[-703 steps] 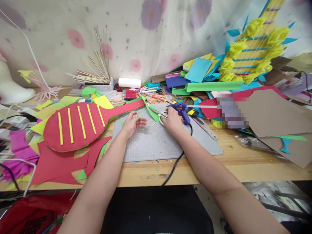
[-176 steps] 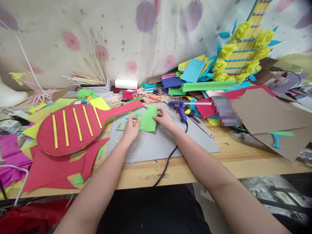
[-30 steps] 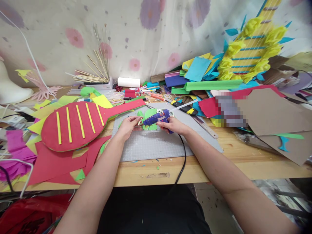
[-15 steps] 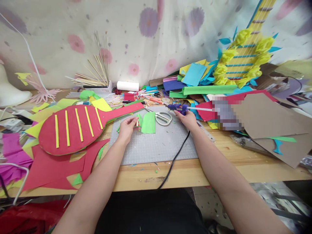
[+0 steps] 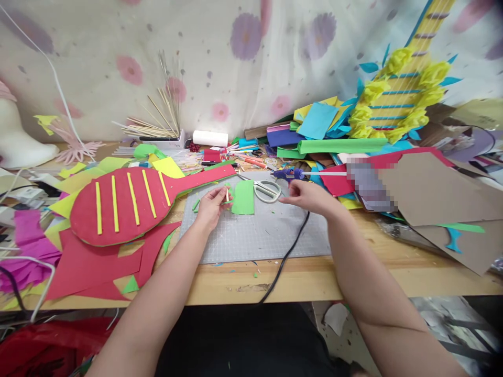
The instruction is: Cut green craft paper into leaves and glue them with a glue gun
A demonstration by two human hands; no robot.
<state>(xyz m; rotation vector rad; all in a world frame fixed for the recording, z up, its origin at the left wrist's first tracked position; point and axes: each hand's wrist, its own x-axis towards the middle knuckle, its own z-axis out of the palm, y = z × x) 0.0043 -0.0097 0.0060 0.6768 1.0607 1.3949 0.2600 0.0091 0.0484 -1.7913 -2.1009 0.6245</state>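
Observation:
My left hand (image 5: 212,207) is closed in a pinch on a small rolled green and white piece (image 5: 227,196), partly hidden by the fingers. Just right of it a green sheet (image 5: 243,197) lies on the grey cutting mat (image 5: 263,238). White-handled scissors (image 5: 269,192) rest beside that sheet. My right hand (image 5: 308,196) hovers right of the scissors with nothing visible in it, its fingers loosely bent and one pointing left. Behind it lies a blue hot glue gun (image 5: 288,174) with a pale glue stick in its back.
A red guitar-shaped cutout (image 5: 121,207) with yellow strips lies at left, over red scraps (image 5: 94,267). A black cord (image 5: 285,259) crosses the mat. Grey-brown cardboard (image 5: 444,191) is piled at right, below a yellow guitar-like model (image 5: 396,99). Sticks (image 5: 163,118) stand at the back.
My right hand has let go of the glue gun and drawn back toward me. The left hand keeps its pinch on the green and white piece. The view has shifted slightly.

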